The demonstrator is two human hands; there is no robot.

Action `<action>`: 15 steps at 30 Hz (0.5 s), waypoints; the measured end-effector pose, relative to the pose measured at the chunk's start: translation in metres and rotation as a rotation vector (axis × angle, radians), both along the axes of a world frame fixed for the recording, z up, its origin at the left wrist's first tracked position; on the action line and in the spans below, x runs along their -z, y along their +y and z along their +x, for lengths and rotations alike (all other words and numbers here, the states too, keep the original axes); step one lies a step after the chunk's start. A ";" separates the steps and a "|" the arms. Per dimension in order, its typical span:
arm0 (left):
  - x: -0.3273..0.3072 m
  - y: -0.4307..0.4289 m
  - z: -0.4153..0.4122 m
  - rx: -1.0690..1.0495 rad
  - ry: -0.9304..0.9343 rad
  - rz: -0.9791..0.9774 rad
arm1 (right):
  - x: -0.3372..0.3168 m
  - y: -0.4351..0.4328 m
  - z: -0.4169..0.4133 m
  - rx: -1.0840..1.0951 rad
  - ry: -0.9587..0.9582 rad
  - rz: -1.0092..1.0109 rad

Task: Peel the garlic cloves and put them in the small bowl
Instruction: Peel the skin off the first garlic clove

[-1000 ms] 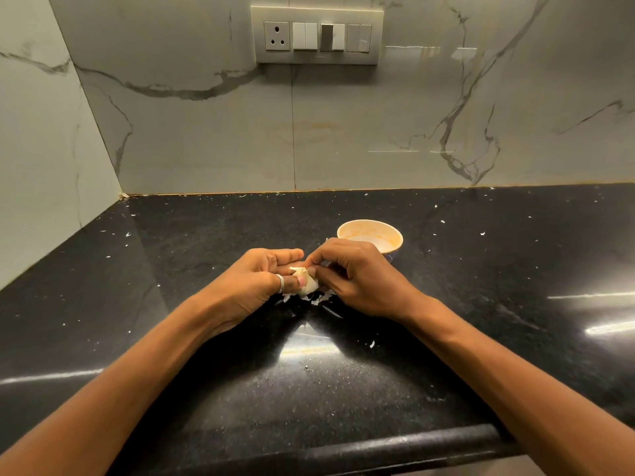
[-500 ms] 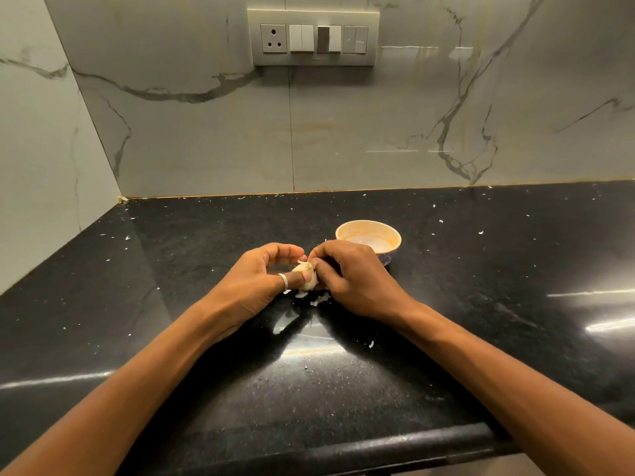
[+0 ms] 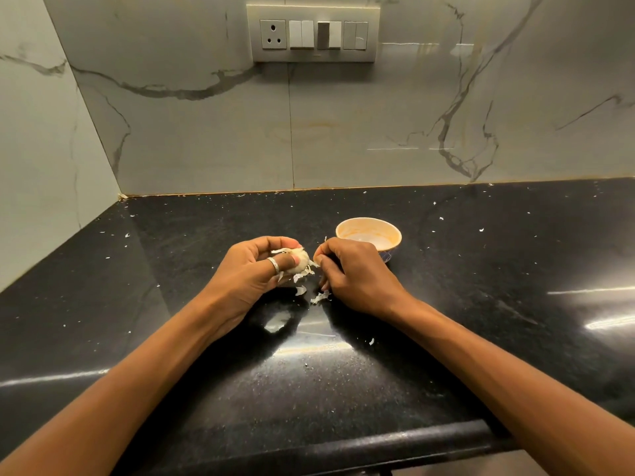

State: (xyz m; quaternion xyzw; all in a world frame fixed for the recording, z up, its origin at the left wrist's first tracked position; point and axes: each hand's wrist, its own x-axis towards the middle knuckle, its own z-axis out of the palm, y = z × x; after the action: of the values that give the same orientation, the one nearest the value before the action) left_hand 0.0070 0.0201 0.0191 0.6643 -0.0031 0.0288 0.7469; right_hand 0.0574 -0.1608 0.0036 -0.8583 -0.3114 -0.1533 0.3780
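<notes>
Head view of a person's two bare hands at a black speckled worktop (image 3: pixel 464 314). The left hand (image 3: pixel 252 274) holds the garlic (image 3: pixel 301 262) just above the worktop surface, its fingers curled over the top of the bulb and the thumb, which bears a ring (image 3: pixel 275 265), pressed against the near side. Loose strands of papery skin hang from the garlic's right and lower edges. The right hand (image 3: pixel 352 273) lies just beside the garlic, apart from it by a narrow gap. Its fingers are curled inward, with thumb and forefinger tips drawn together. Whether a scrap of skin is caught between them cannot be told, though a pale sliver shows above the forefinger. Peel scraps (image 3: pixel 319 297) lie on the worktop between and just below the two hands, and smaller flecks are scattered across the surface. The small bowl (image 3: pixel 368 220) stands upright on the worktop just behind the right hand, partly hidden by its knuckles. Its inner wall is pale with an orange tint, and its contents cannot be made out. A marble-patterned wall (image 3: pixel 343 132) rises behind the worktop and carries a switch plate (image 3: pixel 313 32) with a socket.
</notes>
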 end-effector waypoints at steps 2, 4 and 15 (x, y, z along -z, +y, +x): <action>0.001 0.002 0.002 -0.007 -0.004 -0.027 | 0.000 -0.001 0.001 0.003 -0.010 0.002; 0.002 0.003 0.003 -0.003 -0.014 -0.027 | 0.001 -0.001 0.000 0.015 -0.055 0.034; 0.001 0.001 0.002 0.035 -0.006 -0.023 | -0.006 0.002 -0.005 -0.122 -0.089 0.136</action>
State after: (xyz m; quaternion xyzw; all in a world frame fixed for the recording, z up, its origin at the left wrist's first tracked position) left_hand 0.0086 0.0215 0.0179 0.6552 -0.0166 0.0178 0.7551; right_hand 0.0523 -0.1587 0.0094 -0.8024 -0.3683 -0.1887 0.4299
